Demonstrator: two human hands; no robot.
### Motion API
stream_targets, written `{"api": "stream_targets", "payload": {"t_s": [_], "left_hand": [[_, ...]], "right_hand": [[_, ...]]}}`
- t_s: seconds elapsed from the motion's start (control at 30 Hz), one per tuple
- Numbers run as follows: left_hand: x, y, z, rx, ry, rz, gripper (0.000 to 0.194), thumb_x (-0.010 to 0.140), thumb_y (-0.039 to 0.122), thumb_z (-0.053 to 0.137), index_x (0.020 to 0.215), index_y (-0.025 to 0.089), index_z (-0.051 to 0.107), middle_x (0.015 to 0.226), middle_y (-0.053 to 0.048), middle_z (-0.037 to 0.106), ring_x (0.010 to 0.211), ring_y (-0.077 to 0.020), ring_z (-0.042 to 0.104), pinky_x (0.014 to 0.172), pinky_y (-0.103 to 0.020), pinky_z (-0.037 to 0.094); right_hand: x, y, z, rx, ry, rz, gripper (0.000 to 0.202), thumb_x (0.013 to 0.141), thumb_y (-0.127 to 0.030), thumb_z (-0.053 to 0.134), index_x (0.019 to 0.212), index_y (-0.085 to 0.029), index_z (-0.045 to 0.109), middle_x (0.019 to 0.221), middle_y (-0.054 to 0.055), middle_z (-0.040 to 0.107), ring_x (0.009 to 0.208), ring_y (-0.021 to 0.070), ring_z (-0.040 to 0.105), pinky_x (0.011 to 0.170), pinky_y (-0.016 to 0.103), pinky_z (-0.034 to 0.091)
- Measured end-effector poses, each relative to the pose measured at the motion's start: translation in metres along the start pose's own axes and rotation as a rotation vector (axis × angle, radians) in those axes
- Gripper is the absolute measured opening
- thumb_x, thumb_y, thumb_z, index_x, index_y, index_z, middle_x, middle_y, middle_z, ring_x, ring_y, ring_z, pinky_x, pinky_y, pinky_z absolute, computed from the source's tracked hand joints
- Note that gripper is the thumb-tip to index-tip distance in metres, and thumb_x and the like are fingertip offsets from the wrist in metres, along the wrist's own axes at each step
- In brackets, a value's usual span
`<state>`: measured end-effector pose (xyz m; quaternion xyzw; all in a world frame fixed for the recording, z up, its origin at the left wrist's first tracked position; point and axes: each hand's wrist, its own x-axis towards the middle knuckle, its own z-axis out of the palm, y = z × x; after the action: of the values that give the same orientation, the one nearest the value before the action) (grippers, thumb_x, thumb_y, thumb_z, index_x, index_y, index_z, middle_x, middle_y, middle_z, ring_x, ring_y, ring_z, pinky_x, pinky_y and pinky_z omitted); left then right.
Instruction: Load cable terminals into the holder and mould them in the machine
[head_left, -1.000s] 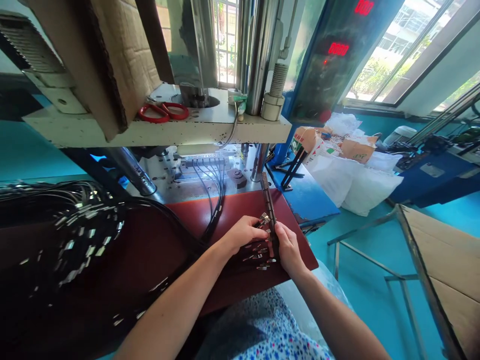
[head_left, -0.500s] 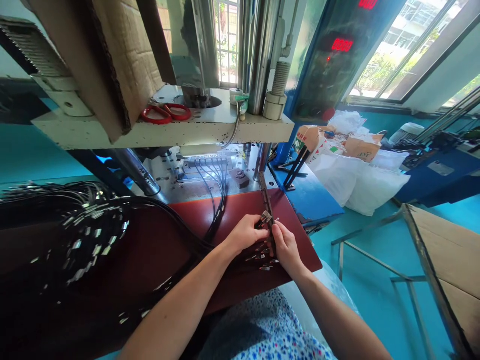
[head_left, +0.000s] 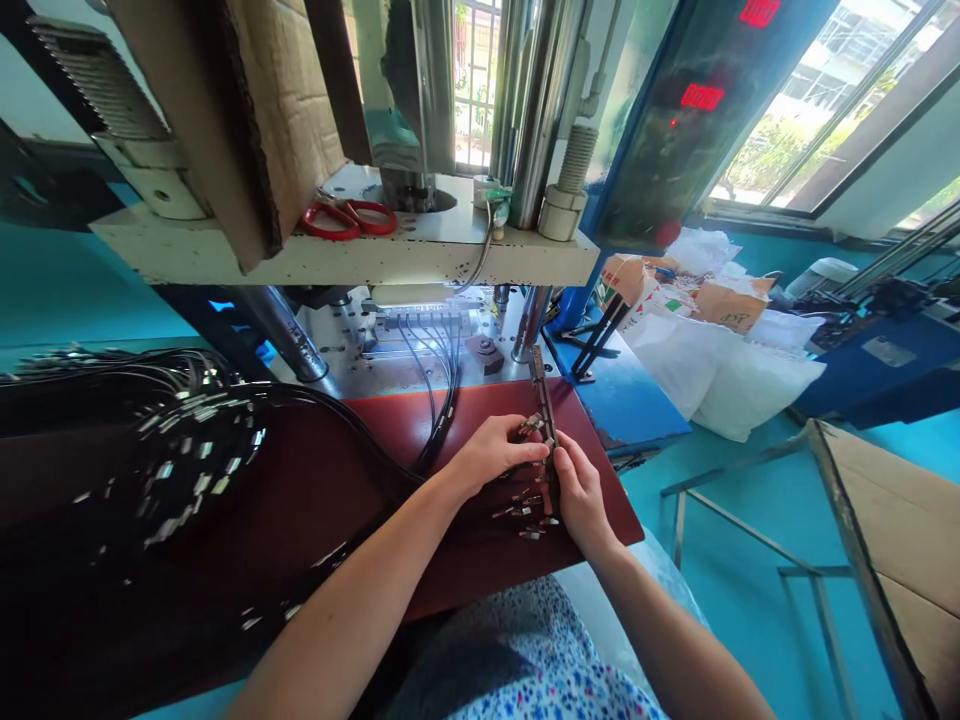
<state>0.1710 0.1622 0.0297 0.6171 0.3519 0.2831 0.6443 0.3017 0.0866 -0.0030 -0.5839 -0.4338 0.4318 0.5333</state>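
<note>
A long narrow metal bar with slots [head_left: 543,385] stands out from the table toward the press, its near end between my hands. My right hand [head_left: 585,492] grips this bar from the right, thumb along its side. From the left, my left hand [head_left: 491,455] is closed around several cable connectors [head_left: 531,426], with thumb and fingertips pressed at the bar. The exact piece under the fingertips is too small to make out. More loose cable connectors [head_left: 525,508] with metal tips lie on the brown table [head_left: 390,420] just below my left hand.
A press with a white plate [head_left: 420,265] stands ahead, red-handled scissors [head_left: 349,220] on top. Thin black cables [head_left: 450,370] run from its bed. Coiled black cables [head_left: 195,470] lie at left. White bags [head_left: 750,375] and a cardboard-topped frame [head_left: 892,530] are at right.
My left thumb and fingertips have moved right, onto the bar. My right hand still holds the bar, slightly lower and further right. The view has shifted a little.
</note>
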Motion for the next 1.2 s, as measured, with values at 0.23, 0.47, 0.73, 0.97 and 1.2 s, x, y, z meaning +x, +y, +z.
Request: {"api": "stream_targets", "payload": {"t_s": [0.23, 0.47, 0.73, 0.97, 1.2], "left_hand": [[0.003, 0.001, -0.002, 0.01, -0.024, -0.067, 0.015, 0.065, 0.028, 0.059, 0.067, 0.014, 0.056, 0.055, 0.003, 0.054, 0.045, -0.0064, 0.04, 0.045, -0.02, 0.028], [0.005, 0.005, -0.005, 0.037, -0.003, -0.129, 0.01, 0.059, 0.022, 0.056, 0.056, 0.014, 0.051, 0.046, 0.004, 0.048, 0.042, -0.0066, 0.037, 0.044, -0.021, 0.027], [0.004, 0.001, -0.005, 0.086, -0.063, -0.117, 0.013, 0.057, 0.022, 0.055, 0.051, 0.014, 0.048, 0.045, 0.006, 0.042, 0.045, -0.0075, 0.036, 0.048, -0.022, 0.027], [0.0, 0.001, -0.007, 0.071, -0.064, -0.093, 0.014, 0.058, 0.018, 0.053, 0.048, 0.014, 0.044, 0.042, 0.006, 0.042, 0.042, -0.0065, 0.035, 0.044, -0.021, 0.023], [-0.002, -0.003, -0.011, 0.054, -0.095, -0.08, 0.015, 0.058, 0.014, 0.051, 0.045, 0.014, 0.044, 0.039, 0.005, 0.042, 0.041, -0.0069, 0.035, 0.043, -0.021, 0.024]], "right_hand": [[-0.001, 0.001, 0.0, -0.004, 0.003, 0.014, 0.044, 0.082, -0.05, 0.045, 0.117, -0.023, 0.048, 0.073, 0.003, 0.06, 0.041, 0.012, 0.045, 0.034, 0.026, 0.038], [0.001, 0.002, -0.004, -0.069, 0.0, 0.005, 0.05, 0.082, -0.05, 0.045, 0.125, -0.024, 0.046, 0.071, 0.002, 0.061, 0.055, 0.0176, 0.055, 0.045, 0.029, 0.045], [0.002, 0.005, -0.004, -0.088, -0.003, -0.088, 0.051, 0.082, -0.05, 0.047, 0.124, -0.021, 0.052, 0.074, 0.003, 0.065, 0.064, 0.019, 0.06, 0.052, 0.029, 0.049], [0.001, 0.005, -0.003, -0.165, -0.039, -0.146, 0.049, 0.084, -0.048, 0.046, 0.125, -0.021, 0.052, 0.059, 0.0, 0.061, 0.056, 0.0177, 0.057, 0.052, 0.029, 0.049], [0.0, 0.004, -0.003, -0.148, -0.07, -0.148, 0.042, 0.086, -0.044, 0.047, 0.121, -0.021, 0.055, 0.076, 0.002, 0.063, 0.055, 0.0118, 0.052, 0.049, 0.022, 0.044]]}}
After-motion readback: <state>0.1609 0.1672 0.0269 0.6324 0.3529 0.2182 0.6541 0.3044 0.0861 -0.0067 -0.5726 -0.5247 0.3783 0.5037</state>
